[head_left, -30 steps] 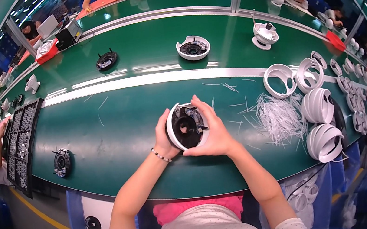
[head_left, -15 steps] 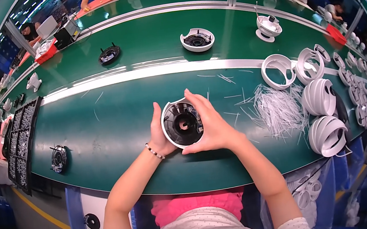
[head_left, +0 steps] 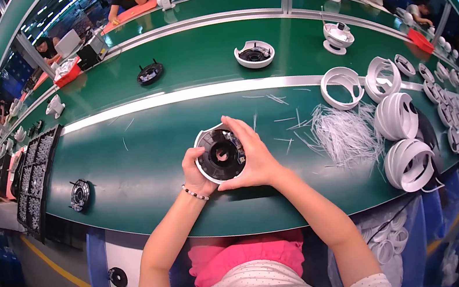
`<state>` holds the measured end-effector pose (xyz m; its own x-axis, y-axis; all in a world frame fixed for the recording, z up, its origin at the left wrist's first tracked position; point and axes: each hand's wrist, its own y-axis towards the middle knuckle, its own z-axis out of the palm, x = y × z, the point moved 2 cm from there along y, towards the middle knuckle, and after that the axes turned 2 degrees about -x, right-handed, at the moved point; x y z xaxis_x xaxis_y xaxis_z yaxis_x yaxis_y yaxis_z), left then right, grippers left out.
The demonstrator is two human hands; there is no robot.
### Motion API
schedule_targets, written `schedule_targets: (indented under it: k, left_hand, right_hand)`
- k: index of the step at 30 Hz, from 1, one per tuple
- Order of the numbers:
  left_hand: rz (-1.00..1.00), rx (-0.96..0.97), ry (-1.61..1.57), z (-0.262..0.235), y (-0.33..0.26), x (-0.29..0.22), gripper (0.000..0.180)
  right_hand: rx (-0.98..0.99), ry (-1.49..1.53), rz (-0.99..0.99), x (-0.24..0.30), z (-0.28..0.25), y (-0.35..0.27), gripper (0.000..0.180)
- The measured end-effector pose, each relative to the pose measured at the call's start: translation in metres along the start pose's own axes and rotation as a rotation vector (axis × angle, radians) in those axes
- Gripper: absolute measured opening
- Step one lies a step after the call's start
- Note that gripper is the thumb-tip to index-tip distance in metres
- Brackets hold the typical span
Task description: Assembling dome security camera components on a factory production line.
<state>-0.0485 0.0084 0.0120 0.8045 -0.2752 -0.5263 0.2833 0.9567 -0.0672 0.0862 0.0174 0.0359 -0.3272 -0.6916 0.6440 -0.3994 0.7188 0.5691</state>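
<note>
Round black-and-white housing (head_left: 220, 154) stays gripped between both hands, shifted slightly left.

Taking the housing (head_left: 220, 155) on the table (head_left: 143, 155) as center: strips (head_left: 345, 133) lie right of it, ring stacks (head_left: 401, 137) further right. A small disc (head_left: 79, 194) sits left, trays (head_left: 35, 177) beyond that. Behind it, probably another housing (head_left: 254, 54).

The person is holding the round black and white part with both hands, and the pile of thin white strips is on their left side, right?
Not quite. Both the left hand and the right hand do hold the round black and white part, but the pile of thin white strips lies on the person's right side, as the head view shows.
</note>
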Motion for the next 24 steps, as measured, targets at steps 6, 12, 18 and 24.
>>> schedule_targets:
  k: [6, 12, 18, 24]
  left_hand:
    - [-0.026, -0.142, -0.042, 0.000, 0.002, 0.004, 0.049]
    - [-0.289, -0.185, 0.037, 0.005, 0.043, -0.026, 0.047]
    - [-0.603, 0.020, 0.078, 0.001, 0.095, -0.030, 0.049]
    - [-0.308, -0.004, 0.267, 0.017, 0.167, -0.068, 0.035]
  right_hand:
    - [-0.028, -0.041, -0.053, -0.014, 0.011, -0.003, 0.107]
    - [-0.093, -0.104, -0.193, -0.018, -0.027, 0.002, 0.055]
    - [-0.220, -0.218, -0.048, -0.024, -0.048, 0.009, 0.051]
    - [-0.321, -0.418, 0.080, -0.015, -0.073, 0.016, 0.082]
